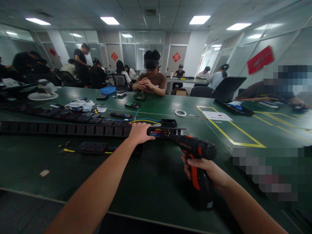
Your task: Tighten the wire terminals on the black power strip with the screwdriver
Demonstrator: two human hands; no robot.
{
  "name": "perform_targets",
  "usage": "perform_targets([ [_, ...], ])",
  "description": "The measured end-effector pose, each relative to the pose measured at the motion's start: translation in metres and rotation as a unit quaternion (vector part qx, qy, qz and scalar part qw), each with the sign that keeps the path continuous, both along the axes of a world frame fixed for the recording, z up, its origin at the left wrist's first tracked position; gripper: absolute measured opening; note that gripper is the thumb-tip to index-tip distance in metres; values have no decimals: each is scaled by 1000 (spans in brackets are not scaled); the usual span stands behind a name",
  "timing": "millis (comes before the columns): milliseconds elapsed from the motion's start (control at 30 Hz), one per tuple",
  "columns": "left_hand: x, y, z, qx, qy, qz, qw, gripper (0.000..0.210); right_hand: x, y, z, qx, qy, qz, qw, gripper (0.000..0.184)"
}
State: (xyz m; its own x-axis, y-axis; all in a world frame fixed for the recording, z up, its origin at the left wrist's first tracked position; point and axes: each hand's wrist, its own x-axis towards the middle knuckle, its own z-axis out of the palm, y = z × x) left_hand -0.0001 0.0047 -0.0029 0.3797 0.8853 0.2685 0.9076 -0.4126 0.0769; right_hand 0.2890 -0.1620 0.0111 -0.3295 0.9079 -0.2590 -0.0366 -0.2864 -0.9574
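power strip (89,130) runs under and leftward of the fingers of the left hand (139,132), clasped over it, right hand (212,169) wrapped round power driver (196,146), tip just right of those fingers; probably best held straight, strip braced, wires (156,133) clear.

this is an office-like room used as an electronics workshop. ceiling light panels (200,19), glass partitions (156,37) and office chairs (229,89) give the office side; the workshop shows in the long green desk (151,182) bearing power strips (65,129) and loose wires (146,121), the power drill (195,144) above it, and people (153,79) seated around.
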Motion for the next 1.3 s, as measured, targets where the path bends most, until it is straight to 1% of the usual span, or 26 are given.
perform_targets([
  [167,0,-1,0,4,3,-3,1000,73,4,0,2,5,-9,14,1000,46],
  [433,-1,0,-1,6,5,1,1000,75,13,3,4,3,10,34,999,57],
  [533,-2,-1,-1,10,3,-1,1000,76,13,3,5,-13,27,30,999,59],
  [733,-3,0,-1,8,3,-2,1000,76,14,3,7,-35,43,22,998,56],
  [933,-3,1,-1,1,2,0,1000,76,12,2,5,-26,32,10,999,58],
  [1000,-2,1,-1,0,0,0,1000,76,11,2,5,-28,32,9,999,61],
  [1133,-2,1,-1,-1,3,0,1000,75,7,1,7,-46,23,9,999,74],
  [1200,-2,1,-1,-1,3,1,1000,75,5,0,8,-39,22,3,999,73],
  [1300,-2,0,0,1,5,0,1000,75,2,0,9,-14,13,-13,1000,62],
])
